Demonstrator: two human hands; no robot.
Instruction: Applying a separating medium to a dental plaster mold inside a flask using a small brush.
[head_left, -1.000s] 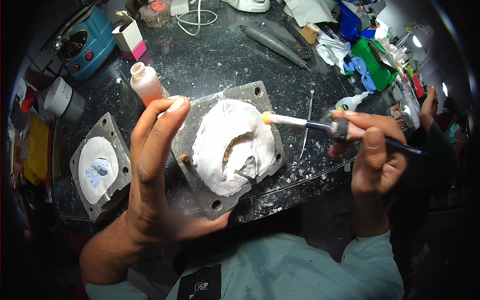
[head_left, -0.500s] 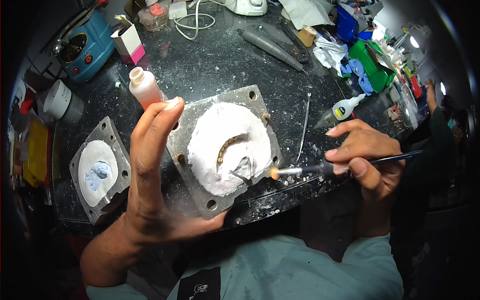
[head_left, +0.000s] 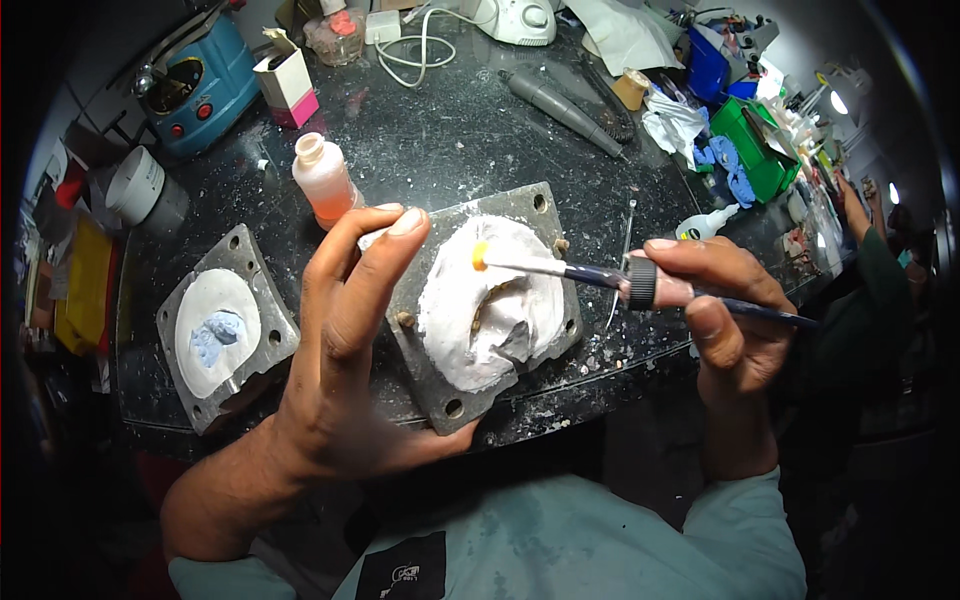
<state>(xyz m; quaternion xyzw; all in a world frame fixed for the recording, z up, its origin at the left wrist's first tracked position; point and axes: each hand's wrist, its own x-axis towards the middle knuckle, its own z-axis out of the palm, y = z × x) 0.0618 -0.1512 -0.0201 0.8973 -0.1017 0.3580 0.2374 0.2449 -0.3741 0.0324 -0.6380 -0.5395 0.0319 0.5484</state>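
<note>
My left hand grips a grey metal dental flask half, thumb and fingers at opposite edges. White plaster fills it, with a curved row of teeth in the middle, partly hidden by the brush. My right hand is closed round a dark-handled paintbrush. Its orange-wet tip is over the plaster's far part, seemingly touching it. A black ribbed cap is at the handle by my fingertips; how it is held cannot be made out. Beyond my left fingers stands an uncapped bottle of orange-pink liquid.
Another flask half with plaster and a light blue lump lies at the left. A thin metal tool and a small squeeze bottle are at the right. A grey handpiece lies farther back. Another person's arm shows at far right.
The brush tip has moved left and away from me, from beside the flask's right edge to over the plaster. My left hand and the flask appear farther right in the picture.
</note>
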